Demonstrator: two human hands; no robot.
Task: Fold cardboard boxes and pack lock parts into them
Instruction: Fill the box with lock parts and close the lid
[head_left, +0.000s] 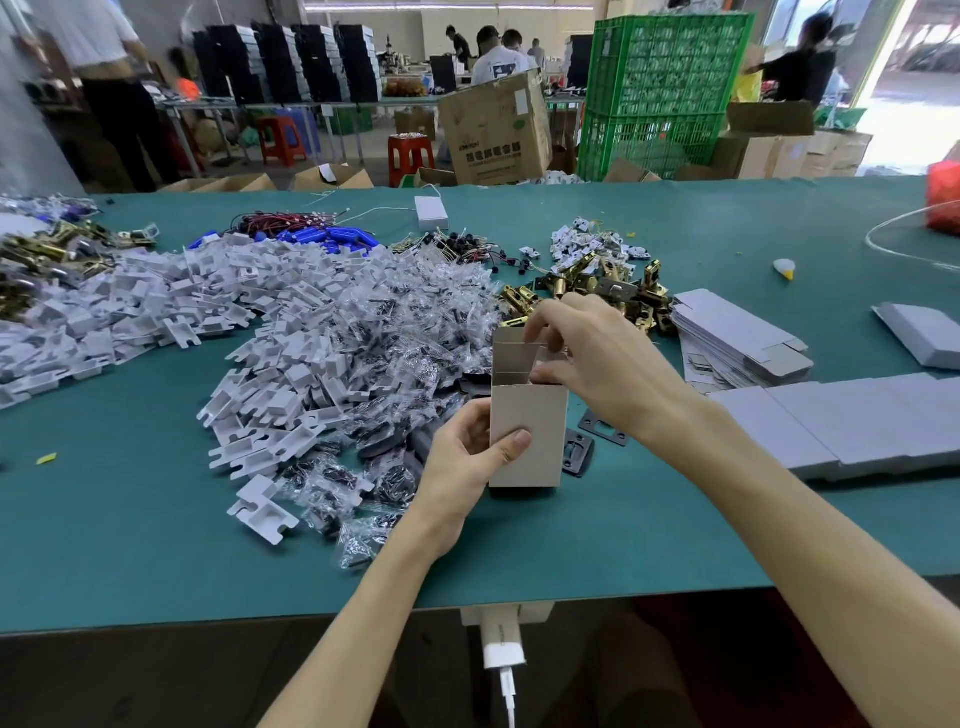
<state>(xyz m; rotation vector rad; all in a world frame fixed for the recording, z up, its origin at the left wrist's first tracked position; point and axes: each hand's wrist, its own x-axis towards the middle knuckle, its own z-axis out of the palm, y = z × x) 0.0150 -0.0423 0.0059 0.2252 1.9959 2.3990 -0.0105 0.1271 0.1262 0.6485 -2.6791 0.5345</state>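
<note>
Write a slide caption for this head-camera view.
The left hand grips an upright cardboard box while the right hand pinches at its open top.

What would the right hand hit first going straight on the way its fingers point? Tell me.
The cardboard box: the right hand points left and down at its open top, fingers already on a flap. Depth inside the box is unclear.

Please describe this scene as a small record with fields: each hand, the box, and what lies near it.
left hand: grips the cardboard box low, thumb on its front
right hand: pinches a flap at its open top
box state: upright, top unclosed
left of box: heap of clear bags, white plastic trays
right of box: black plates, flat box blanks
behind box: brass latches
</note>
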